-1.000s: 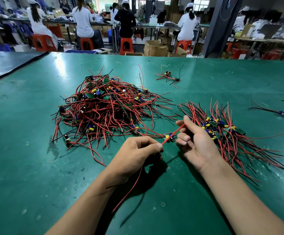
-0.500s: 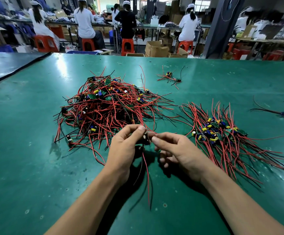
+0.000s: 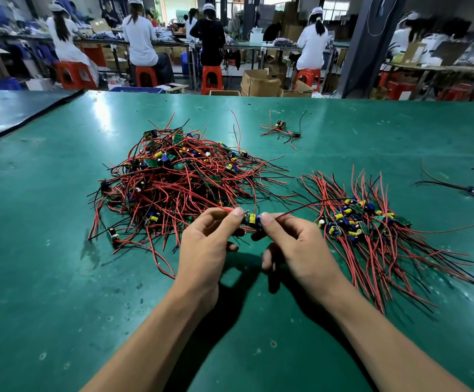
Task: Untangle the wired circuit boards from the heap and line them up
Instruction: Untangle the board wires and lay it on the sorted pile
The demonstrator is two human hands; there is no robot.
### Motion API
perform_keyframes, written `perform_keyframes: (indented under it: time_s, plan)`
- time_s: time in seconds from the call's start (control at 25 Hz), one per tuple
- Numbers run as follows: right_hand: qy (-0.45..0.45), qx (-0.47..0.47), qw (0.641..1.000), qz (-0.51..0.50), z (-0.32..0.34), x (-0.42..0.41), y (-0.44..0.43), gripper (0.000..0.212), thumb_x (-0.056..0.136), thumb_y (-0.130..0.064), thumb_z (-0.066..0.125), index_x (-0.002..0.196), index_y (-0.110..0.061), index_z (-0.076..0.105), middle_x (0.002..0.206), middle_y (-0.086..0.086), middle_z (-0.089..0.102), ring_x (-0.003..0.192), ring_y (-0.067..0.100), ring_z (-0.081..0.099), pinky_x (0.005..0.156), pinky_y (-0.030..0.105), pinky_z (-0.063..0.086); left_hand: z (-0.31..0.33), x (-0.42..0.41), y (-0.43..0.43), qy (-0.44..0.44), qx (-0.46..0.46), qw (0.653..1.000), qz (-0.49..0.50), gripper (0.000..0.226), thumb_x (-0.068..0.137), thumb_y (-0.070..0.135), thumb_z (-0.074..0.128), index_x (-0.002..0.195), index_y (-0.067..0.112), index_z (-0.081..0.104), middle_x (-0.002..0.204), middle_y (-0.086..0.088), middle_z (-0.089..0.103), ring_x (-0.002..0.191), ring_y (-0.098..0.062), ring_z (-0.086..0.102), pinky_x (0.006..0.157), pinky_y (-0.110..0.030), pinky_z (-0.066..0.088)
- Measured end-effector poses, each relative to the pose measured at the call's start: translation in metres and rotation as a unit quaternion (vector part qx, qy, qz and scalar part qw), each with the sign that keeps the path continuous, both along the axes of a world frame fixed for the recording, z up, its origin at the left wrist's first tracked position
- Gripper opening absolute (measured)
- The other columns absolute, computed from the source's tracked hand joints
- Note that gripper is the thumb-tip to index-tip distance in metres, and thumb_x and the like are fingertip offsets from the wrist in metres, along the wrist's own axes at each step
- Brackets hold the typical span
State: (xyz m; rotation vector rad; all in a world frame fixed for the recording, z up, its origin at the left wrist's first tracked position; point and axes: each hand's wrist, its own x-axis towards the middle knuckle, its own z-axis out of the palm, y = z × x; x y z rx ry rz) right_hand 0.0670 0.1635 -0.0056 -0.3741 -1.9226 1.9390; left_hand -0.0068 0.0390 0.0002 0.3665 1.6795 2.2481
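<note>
A tangled heap of small circuit boards with red and black wires [image 3: 179, 182] lies at the table's centre. To its right sits a spread row of untangled boards [image 3: 363, 222], wires fanned out. Between them, just above the table, both hands hold one small circuit board [image 3: 251, 218] with yellow and blue parts. My left hand [image 3: 207, 244] pinches its left end and red wires. My right hand [image 3: 292, 244] pinches its right end, and its wires trail right toward the row.
The green table [image 3: 60, 264] stretches wide around the piles. A small loose cluster of wired boards [image 3: 282, 130] lies at the back, and a single wired board [image 3: 467, 189] at the far right. Other workers sit at benches beyond the table's far edge.
Both hands came together from pulling a red wire apart, then rose slightly with one board now pinched between them. The board's wires swung from hanging toward me to trailing rightward.
</note>
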Motion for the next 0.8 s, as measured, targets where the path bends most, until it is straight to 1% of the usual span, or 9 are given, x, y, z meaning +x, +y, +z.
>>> perform_keyframes:
  time_s: [0.16, 0.24, 0.32, 0.4, 0.44, 0.6, 0.68, 0.76, 0.8]
  plan:
    - [0.011, -0.167, 0.986, -0.014, 0.006, -0.005, 0.003, 0.026, 0.083, -0.035, 0.069, 0.085, -0.010, 0.075, 0.072, 0.011, 0.069, 0.044, 0.017, 0.053, 0.044, 0.023, 0.046, -0.002, 0.000, -0.003, -0.009, 0.008, 0.999, -0.049, 0.004, 0.081, 0.016, 0.075, 0.083, 0.019, 0.073, 0.080, 0.001, 0.072, 0.070, -0.009, 0.062, 0.058, -0.021, 0.045]
    - [0.015, -0.219, 0.975, -0.008, 0.008, -0.006, 0.010, 0.024, 0.081, -0.036, 0.068, 0.077, -0.014, 0.076, 0.073, 0.006, 0.068, 0.043, 0.012, 0.048, 0.043, 0.020, 0.042, -0.003, 0.001, -0.004, -0.010, 0.001, 0.994, -0.104, 0.014, 0.082, 0.009, 0.073, 0.092, 0.017, 0.071, 0.087, -0.001, 0.074, 0.070, -0.011, 0.063, 0.058, -0.020, 0.045]
    - [0.010, -0.245, 0.969, 0.017, 0.011, -0.004, 0.017, 0.027, 0.083, -0.040, 0.064, 0.070, -0.019, 0.074, 0.067, -0.002, 0.061, 0.038, 0.005, 0.036, 0.038, 0.017, 0.027, -0.005, 0.001, -0.003, -0.028, -0.013, 0.989, -0.147, 0.017, 0.085, 0.005, 0.068, 0.099, 0.015, 0.069, 0.091, -0.007, 0.075, 0.069, -0.013, 0.065, 0.060, -0.022, 0.044]
    - [-0.013, -0.228, 0.972, 0.057, 0.013, -0.001, 0.023, 0.030, 0.086, -0.044, 0.060, 0.079, -0.019, 0.076, 0.061, -0.004, 0.049, 0.040, 0.004, 0.031, 0.045, 0.021, 0.015, -0.006, -0.001, -0.002, -0.051, -0.020, 0.983, -0.177, 0.011, 0.088, 0.013, 0.064, 0.098, 0.012, 0.068, 0.088, -0.011, 0.074, 0.065, -0.015, 0.066, 0.060, -0.022, 0.047]
    - [-0.028, -0.203, 0.975, 0.081, 0.013, 0.001, 0.025, 0.032, 0.086, -0.045, 0.060, 0.084, -0.018, 0.077, 0.060, -0.004, 0.046, 0.044, 0.006, 0.033, 0.049, 0.023, 0.015, -0.006, -0.001, -0.002, -0.066, -0.015, 0.979, -0.192, 0.014, 0.087, 0.020, 0.064, 0.097, 0.011, 0.068, 0.085, -0.012, 0.073, 0.063, -0.017, 0.066, 0.058, -0.022, 0.050]
    - [-0.075, -0.143, 0.976, 0.148, 0.013, 0.008, 0.021, 0.028, 0.086, -0.041, 0.070, 0.092, -0.014, 0.076, 0.069, 0.008, 0.059, 0.056, 0.020, 0.057, 0.053, 0.025, 0.048, -0.006, -0.001, -0.001, -0.092, -0.012, 0.965, -0.245, 0.039, 0.079, 0.043, 0.067, 0.101, 0.011, 0.068, 0.075, -0.010, 0.070, 0.060, -0.021, 0.067, 0.056, -0.024, 0.053]
    - [-0.073, -0.153, 0.976, 0.139, 0.012, 0.008, 0.018, 0.026, 0.085, -0.034, 0.072, 0.095, -0.009, 0.072, 0.073, 0.010, 0.062, 0.059, 0.020, 0.059, 0.061, 0.031, 0.054, -0.008, 0.000, -0.001, -0.087, -0.006, 0.964, -0.251, 0.037, 0.075, 0.039, 0.072, 0.096, 0.010, 0.064, 0.071, -0.005, 0.068, 0.058, -0.018, 0.066, 0.055, -0.023, 0.052]
    - [-0.066, -0.163, 0.976, 0.125, 0.010, 0.006, 0.017, 0.029, 0.083, -0.030, 0.072, 0.100, -0.007, 0.070, 0.081, 0.014, 0.065, 0.067, 0.022, 0.062, 0.075, 0.039, 0.053, -0.010, 0.000, -0.002, -0.086, 0.000, 0.965, -0.249, 0.037, 0.071, 0.032, 0.076, 0.095, 0.009, 0.060, 0.071, -0.005, 0.068, 0.057, -0.015, 0.064, 0.057, -0.024, 0.052]
    - [-0.063, -0.162, 0.978, 0.119, 0.010, 0.005, 0.017, 0.029, 0.081, -0.030, 0.073, 0.099, -0.007, 0.070, 0.082, 0.014, 0.066, 0.068, 0.022, 0.063, 0.076, 0.038, 0.053, -0.010, -0.001, -0.002, -0.086, -0.001, 0.965, -0.249, 0.037, 0.070, 0.030, 0.078, 0.096, 0.008, 0.061, 0.074, -0.007, 0.069, 0.058, -0.016, 0.064, 0.058, -0.025, 0.053]
